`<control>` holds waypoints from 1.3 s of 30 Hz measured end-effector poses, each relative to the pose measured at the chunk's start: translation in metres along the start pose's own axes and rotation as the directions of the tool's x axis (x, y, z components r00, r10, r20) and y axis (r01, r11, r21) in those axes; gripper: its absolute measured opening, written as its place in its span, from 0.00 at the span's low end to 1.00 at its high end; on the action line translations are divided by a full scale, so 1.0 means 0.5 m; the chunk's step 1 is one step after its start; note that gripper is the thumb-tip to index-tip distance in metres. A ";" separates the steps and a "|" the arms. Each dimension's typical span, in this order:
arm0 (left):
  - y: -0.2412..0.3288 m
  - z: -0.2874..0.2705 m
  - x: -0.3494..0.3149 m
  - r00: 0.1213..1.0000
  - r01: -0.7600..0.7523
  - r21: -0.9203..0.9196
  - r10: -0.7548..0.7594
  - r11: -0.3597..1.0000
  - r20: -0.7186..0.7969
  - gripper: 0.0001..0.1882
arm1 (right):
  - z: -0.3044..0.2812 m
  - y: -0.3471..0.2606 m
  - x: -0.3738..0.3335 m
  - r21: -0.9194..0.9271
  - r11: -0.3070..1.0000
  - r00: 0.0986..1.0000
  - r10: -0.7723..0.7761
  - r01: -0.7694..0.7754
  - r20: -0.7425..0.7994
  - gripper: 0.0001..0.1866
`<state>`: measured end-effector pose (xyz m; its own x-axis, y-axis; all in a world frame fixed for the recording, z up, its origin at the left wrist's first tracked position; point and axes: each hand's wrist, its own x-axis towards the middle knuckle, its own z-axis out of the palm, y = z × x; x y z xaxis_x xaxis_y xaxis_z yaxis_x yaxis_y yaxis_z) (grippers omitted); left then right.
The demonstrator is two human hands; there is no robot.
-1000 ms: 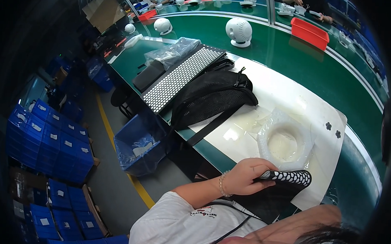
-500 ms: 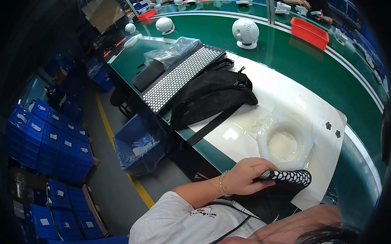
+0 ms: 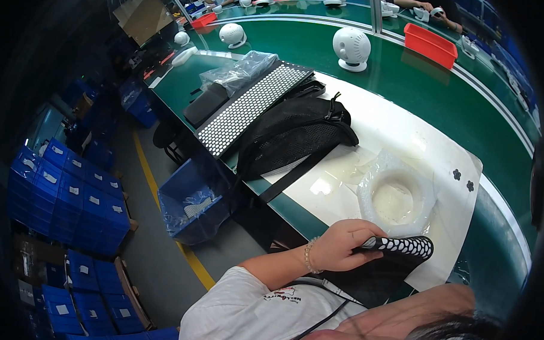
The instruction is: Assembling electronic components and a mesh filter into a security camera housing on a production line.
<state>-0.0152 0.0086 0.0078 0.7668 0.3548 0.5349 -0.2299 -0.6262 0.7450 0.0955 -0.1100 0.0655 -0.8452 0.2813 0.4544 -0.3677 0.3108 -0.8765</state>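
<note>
My left hand (image 3: 348,246) is closed on the edge of a bent black sheet with white dots (image 3: 406,246), at the near edge of the table. The sheet's dotted face curls round at its right end, and its lower part hangs dark below my fingers. Just beyond it sits a bubble-wrap ring (image 3: 367,194) with a round hollow, on white paper. My right arm (image 3: 426,304) shows at the lower right, but its hand is not visible.
A black mesh bag (image 3: 297,132) and a long white-dotted black sheet (image 3: 253,106) lie on the table's left. White round devices (image 3: 352,48) stand on the green conveyor (image 3: 288,39) near a red bin (image 3: 431,46). A blue crate (image 3: 192,215) stands left of the table.
The white round devices on the conveyor have shifted slightly to the right. A co-worker's hands at the far right have moved. My left hand and the bent sheet look the same.
</note>
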 end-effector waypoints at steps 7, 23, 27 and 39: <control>-0.002 0.001 0.002 1.000 -0.025 -0.013 0.025 1.000 -0.008 0.15 | -0.003 -0.004 -0.007 -0.008 1.000 1.000 0.017 -0.016 0.021 0.24; 0.003 0.004 0.009 0.998 0.047 -0.037 -0.045 0.998 0.039 0.13 | -0.025 -0.012 -0.034 -0.067 0.969 0.965 0.244 -0.238 0.095 0.16; 0.000 -0.021 -0.001 0.967 0.241 -0.101 -0.248 0.965 -0.062 0.16 | -0.064 -0.014 -0.058 -0.260 0.947 0.950 0.111 -0.190 -0.291 0.06; -0.019 -0.015 -0.015 0.808 0.225 -0.697 -0.530 0.681 -0.257 0.11 | -0.154 0.020 -0.140 -0.455 0.629 0.487 -0.136 -0.630 -0.863 0.26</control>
<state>-0.0234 0.0168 -0.0003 0.5880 0.7966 0.1400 -0.4013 0.1370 0.9056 0.1807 -0.0566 0.0370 -0.0267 0.8779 0.4782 0.4777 0.4314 -0.7653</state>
